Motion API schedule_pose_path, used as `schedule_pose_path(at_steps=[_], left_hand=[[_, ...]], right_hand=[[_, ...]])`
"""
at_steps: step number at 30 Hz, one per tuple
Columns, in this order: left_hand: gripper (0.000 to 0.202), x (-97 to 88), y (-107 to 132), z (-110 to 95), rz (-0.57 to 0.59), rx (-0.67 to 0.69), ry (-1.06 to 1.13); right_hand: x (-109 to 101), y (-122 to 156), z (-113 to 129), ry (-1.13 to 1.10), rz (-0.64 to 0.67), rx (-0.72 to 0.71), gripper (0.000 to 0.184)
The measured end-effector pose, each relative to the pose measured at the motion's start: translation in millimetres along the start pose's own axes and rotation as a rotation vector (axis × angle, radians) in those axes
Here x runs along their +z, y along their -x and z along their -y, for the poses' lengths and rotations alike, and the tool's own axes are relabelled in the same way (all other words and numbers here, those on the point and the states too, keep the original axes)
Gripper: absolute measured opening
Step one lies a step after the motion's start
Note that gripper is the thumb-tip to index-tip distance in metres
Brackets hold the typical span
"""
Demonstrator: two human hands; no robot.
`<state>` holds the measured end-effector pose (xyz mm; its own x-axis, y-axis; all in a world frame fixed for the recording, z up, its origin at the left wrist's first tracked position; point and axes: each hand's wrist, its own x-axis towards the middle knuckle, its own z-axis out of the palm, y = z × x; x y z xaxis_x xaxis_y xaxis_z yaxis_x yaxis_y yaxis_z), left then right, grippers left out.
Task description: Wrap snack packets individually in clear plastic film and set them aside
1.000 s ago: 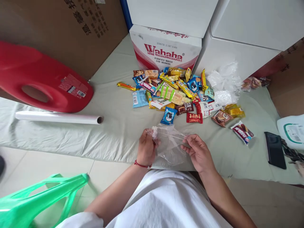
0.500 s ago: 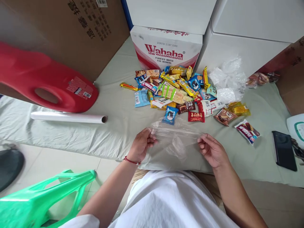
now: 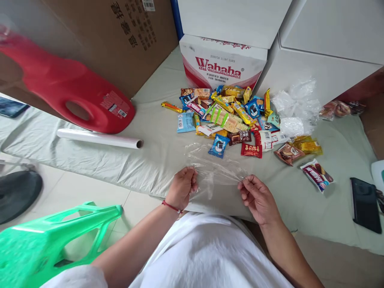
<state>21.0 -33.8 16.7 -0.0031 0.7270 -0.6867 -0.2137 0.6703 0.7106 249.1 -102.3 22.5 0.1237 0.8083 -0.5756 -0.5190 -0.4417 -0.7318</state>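
Observation:
A thin clear plastic bag (image 3: 214,170) is stretched between my two hands, above the front of the cloth-covered surface. My left hand (image 3: 183,185) pinches its left edge, with a red string bracelet at the wrist. On the other side my right hand (image 3: 258,198) grips the bag's right edge between thumb and fingers. Beyond the bag lies a heap of wrapped snacks (image 3: 229,116). Nearest to it are a blue snack packet (image 3: 219,145) and a red snack packet (image 3: 251,150). A purple and white wafer packet (image 3: 317,176) rests apart on the right.
Crumpled clear bags (image 3: 295,106) lie right of the heap, and a black phone (image 3: 365,205) is at far right. A Wahaha carton (image 3: 223,66) stands behind. To the left are a red jug (image 3: 78,96), a white roll (image 3: 99,139) and a green stool (image 3: 60,236) on the floor.
My hands have come a little closer together, and the bag between them has slackened and shifted shape. The camera view has turned slightly left. Both hands keep hold of the bag.

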Motion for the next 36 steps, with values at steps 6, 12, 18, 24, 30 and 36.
schedule_pose_path(at_steps=[6,12,18,24,30,36], left_hand=[[0.048,-20.0,-12,6,0.056,0.024,-0.077],[0.051,-53.1,-6,14,-0.07,0.154,-0.262],[0.03,-63.2,23,6,-0.414,0.978,-1.041],[0.044,-46.6,6,-17,0.482,0.933,-1.444],[0.039,-37.4,-2,-44,0.737,0.717,-1.427],[0.032,-14.3,-6,-30,0.558,0.873,-1.548]], right_hand=[[-37,-22,33,0.139,-0.028,0.027,0.048],[-63,-42,53,0.3,-0.002,0.067,0.048],[-55,-45,49,0.414,0.086,0.038,0.048],[-56,-47,42,0.531,0.105,-0.037,0.052],[-72,-50,59,0.837,-0.148,-0.333,0.048],[-11,-45,69,0.962,0.338,-0.473,0.092]])
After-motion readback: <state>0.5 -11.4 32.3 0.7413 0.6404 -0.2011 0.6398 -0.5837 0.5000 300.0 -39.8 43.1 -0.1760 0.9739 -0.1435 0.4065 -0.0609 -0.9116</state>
